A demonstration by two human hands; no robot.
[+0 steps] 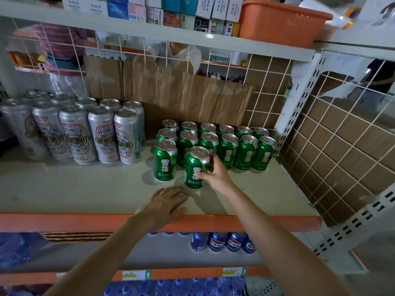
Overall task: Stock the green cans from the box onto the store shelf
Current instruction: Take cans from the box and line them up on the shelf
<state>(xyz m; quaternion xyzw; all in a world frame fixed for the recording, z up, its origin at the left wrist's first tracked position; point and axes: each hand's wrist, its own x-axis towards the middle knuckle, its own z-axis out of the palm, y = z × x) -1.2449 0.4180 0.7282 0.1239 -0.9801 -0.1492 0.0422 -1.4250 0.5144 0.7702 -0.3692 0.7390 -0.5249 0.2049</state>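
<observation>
My right hand (215, 174) grips a green can (195, 165) that stands on the white shelf (85, 189), in front of the rows. Several green cans (226, 144) stand upright in rows behind it, toward the right end. One more green can (165, 160) stands just left of the held can. My left hand (165, 207) rests flat on the shelf near the orange front edge (64, 222), fingers straight, holding nothing. The box is out of view.
Several tall silver cans (85, 129) fill the shelf's left part. Brown cardboard (171, 90) lines the wire-grid back. A wire-grid side panel (333, 150) closes the right end. Blue cola cans (222, 241) stand on the shelf below. An orange basket (280, 20) sits on the shelf above.
</observation>
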